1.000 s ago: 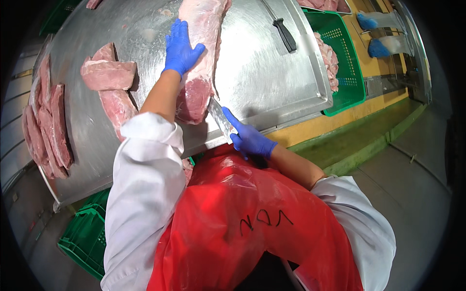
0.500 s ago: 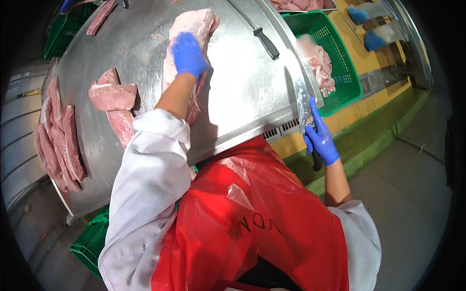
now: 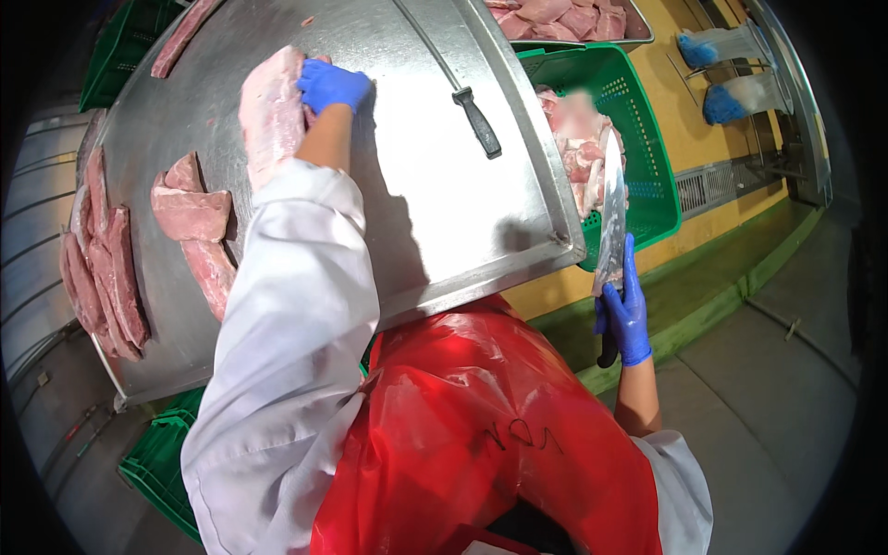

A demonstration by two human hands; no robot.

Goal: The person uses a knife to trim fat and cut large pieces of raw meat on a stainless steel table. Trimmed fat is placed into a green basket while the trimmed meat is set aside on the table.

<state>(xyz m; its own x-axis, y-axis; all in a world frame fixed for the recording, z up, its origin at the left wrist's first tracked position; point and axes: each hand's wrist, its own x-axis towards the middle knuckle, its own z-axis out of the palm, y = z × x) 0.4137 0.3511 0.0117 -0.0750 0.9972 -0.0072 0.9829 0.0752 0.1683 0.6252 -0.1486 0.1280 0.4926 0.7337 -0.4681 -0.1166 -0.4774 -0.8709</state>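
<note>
A long slab of pale pink meat (image 3: 270, 125) lies on the metal table, partly hidden behind my left sleeve. My left hand (image 3: 335, 88), in a blue glove, is closed over the slab's right edge with its fingertips out of sight. Out to the right, my right hand (image 3: 631, 324), also gloved in blue, grips a knife (image 3: 613, 213) by its dark handle. Its forefinger stretches up along the blade. The blade points away from me, in view over the green basket (image 3: 652, 157), which holds meat trimmings (image 3: 578, 171).
Cut meat pieces (image 3: 194, 208) and several long strips (image 3: 106, 268) lie on the table (image 3: 407, 166) at left. A sharpening steel (image 3: 476, 120) rests at its far right. Beyond the basket stands a tray of meat (image 3: 555, 18). Another green crate (image 3: 166, 462) sits below left.
My left hand has gone from the slab's top to its right edge, and the slab has shifted left. The knife has swung from the table corner to over the basket. The view has shifted slightly.
</note>
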